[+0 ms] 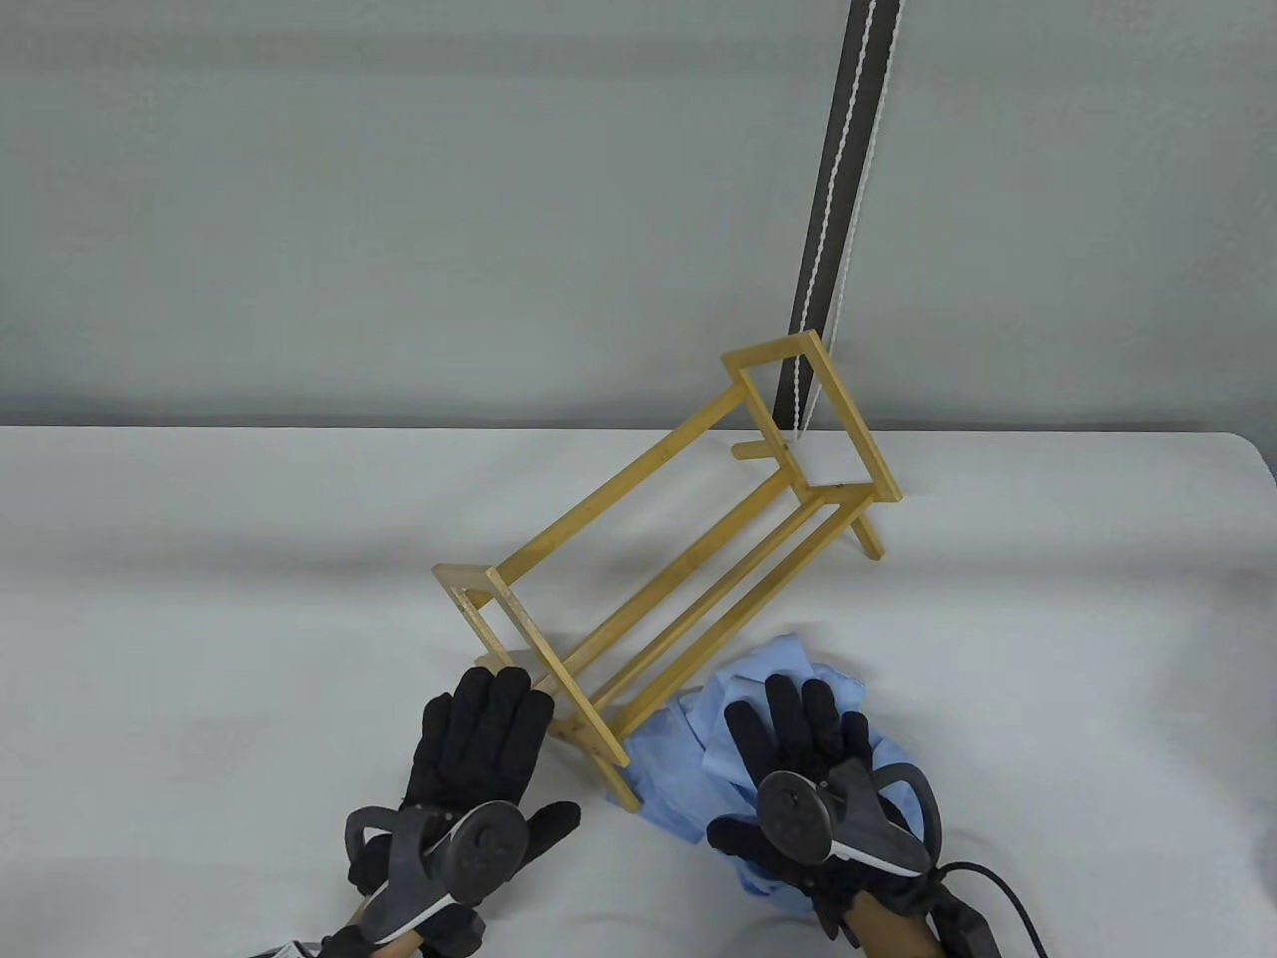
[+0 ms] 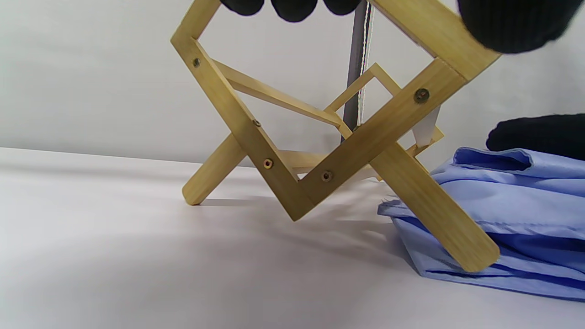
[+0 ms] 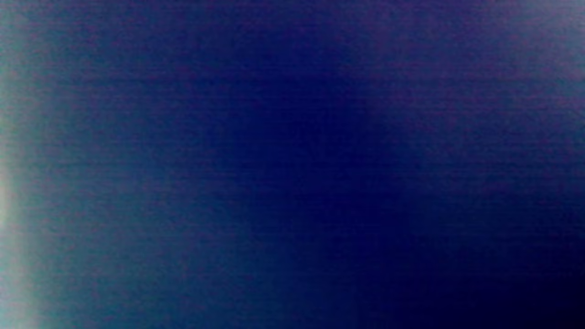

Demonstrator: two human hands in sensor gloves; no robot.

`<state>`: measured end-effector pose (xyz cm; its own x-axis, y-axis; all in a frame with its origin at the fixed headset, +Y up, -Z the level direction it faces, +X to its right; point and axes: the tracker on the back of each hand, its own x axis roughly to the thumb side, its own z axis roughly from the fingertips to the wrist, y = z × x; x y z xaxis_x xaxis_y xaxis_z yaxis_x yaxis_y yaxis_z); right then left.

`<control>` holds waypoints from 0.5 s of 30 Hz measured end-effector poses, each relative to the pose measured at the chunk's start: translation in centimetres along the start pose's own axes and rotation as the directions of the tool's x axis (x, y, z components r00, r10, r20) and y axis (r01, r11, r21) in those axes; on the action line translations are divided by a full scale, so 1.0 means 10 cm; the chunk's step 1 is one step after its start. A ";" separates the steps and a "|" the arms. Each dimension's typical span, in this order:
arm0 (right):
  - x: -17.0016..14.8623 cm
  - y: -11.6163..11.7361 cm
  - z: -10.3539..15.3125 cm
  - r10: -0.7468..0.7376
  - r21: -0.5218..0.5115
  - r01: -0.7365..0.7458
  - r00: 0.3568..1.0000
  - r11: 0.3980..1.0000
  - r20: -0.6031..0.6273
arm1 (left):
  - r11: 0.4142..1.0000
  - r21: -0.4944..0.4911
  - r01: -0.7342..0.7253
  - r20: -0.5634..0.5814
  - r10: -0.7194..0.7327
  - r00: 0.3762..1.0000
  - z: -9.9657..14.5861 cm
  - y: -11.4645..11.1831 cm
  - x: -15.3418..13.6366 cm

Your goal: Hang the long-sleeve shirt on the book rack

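A bamboo book rack (image 1: 619, 484) stands aslant on the white table, its near end at centre and its far end at back right. A crumpled light blue shirt (image 1: 788, 664) lies against the rack's near right leg. My left hand (image 1: 499, 738) lies flat and empty, fingers stretched toward the rack's near end. My right hand (image 1: 778, 758) rests flat on top of the shirt. The left wrist view shows the rack's crossed end frame (image 2: 365, 142), my fingertips (image 2: 292, 7) above it and the shirt (image 2: 502, 196) at the right. The right wrist view is only a dark blue blur.
The table (image 1: 200, 619) is covered in white cloth and ends at a grey wall. A dark strip with a white bead cord (image 1: 828, 200) hangs on the wall behind the rack's far end. A black cable (image 1: 1008, 888) trails from my right wrist.
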<state>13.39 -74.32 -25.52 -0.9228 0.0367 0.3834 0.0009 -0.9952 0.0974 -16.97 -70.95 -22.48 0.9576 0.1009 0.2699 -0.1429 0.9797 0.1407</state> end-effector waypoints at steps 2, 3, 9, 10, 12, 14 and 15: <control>-0.01 0.03 -0.01 -0.010 0.020 0.010 1.000 1.000 0.007 | 1.000 -0.003 -0.001 0.000 0.001 1.000 0.00 0.00 0.00; -0.01 0.05 -0.02 -0.012 0.033 0.012 1.000 0.999 0.006 | 1.000 -0.003 0.000 -0.001 0.000 1.000 0.00 0.00 0.00; 0.00 0.12 -0.06 0.003 0.078 -0.003 1.000 0.997 0.003 | 1.000 -0.001 0.004 0.002 -0.004 1.000 0.01 0.00 0.00; 0.00 0.13 -0.07 0.004 0.087 -0.004 1.000 0.996 0.001 | 1.000 0.000 0.005 0.002 -0.005 1.000 0.01 0.00 0.01; 0.00 0.15 -0.09 0.003 0.098 -0.002 1.000 0.995 -0.005 | 1.000 0.002 0.008 0.003 -0.008 1.000 0.01 0.00 0.01; -0.01 0.17 -0.10 0.007 0.108 -0.006 1.000 0.994 -0.009 | 1.000 0.002 0.008 0.004 -0.008 1.000 0.01 0.00 0.01; -0.01 0.18 -0.11 0.012 0.106 -0.011 1.000 0.994 -0.012 | 1.000 0.002 0.009 0.004 -0.009 1.000 0.01 0.00 0.01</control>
<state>13.10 -76.20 -26.39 -0.9273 0.0235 0.3736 0.0517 -0.9804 0.1899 -16.86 -70.97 -22.39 0.9578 0.0910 0.2727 -0.1344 0.9803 0.1449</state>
